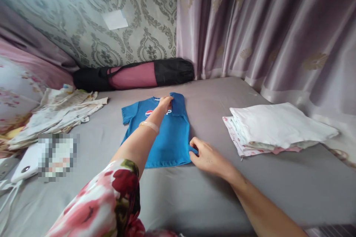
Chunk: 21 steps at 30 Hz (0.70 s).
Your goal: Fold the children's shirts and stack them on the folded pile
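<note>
A blue T-shirt point(167, 140) with a round logo and white lettering lies flat, its neck pointing away from me. Its right-hand sleeve is folded inward over the chest. With fingers closed, my left hand point(166, 103) is on the cloth beside the collar, at the edge of that folded sleeve; my forearm hides part of the print. My right hand point(205, 156) pinches a bit of the shirt's right side, close to the bottom hem.
The shirt rests on a grey bed sheet point(217, 200). Stacked folded cloths point(278, 126) lie at right, rumpled clothes point(66, 107) at left. A white device point(27, 161) with a cable is near left. A black and pink long bag point(133, 74) lies along the wall, beside curtains point(239, 26).
</note>
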Motion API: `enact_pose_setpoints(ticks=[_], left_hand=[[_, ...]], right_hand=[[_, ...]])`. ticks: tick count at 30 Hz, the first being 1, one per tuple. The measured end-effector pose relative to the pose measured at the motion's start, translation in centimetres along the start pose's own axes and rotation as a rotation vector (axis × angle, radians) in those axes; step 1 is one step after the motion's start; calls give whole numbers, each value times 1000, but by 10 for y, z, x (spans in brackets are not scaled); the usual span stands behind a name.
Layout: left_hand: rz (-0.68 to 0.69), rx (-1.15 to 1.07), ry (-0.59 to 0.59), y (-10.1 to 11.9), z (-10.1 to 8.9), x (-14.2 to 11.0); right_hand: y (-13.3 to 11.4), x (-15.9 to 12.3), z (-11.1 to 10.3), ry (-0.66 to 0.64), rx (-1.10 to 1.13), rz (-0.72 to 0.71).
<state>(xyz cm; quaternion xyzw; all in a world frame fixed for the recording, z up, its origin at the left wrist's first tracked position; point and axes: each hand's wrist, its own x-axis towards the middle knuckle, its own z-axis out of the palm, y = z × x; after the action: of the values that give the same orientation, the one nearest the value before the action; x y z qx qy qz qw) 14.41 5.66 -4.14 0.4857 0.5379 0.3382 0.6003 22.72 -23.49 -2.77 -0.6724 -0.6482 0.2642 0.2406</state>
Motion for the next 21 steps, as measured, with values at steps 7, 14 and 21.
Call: enact_pose_setpoints(ticks=[7,14,21], left_hand=[[3,-45,27,-25,-21,-6],[301,322,-76,-34,-22,8],[735,657,-131,-36,-29,19]], right_hand=[[-4,-3,16,-48,-56,-294],[2,-3,19,-111,-155,-351],[-4,-3,11,-157,-83,-320]])
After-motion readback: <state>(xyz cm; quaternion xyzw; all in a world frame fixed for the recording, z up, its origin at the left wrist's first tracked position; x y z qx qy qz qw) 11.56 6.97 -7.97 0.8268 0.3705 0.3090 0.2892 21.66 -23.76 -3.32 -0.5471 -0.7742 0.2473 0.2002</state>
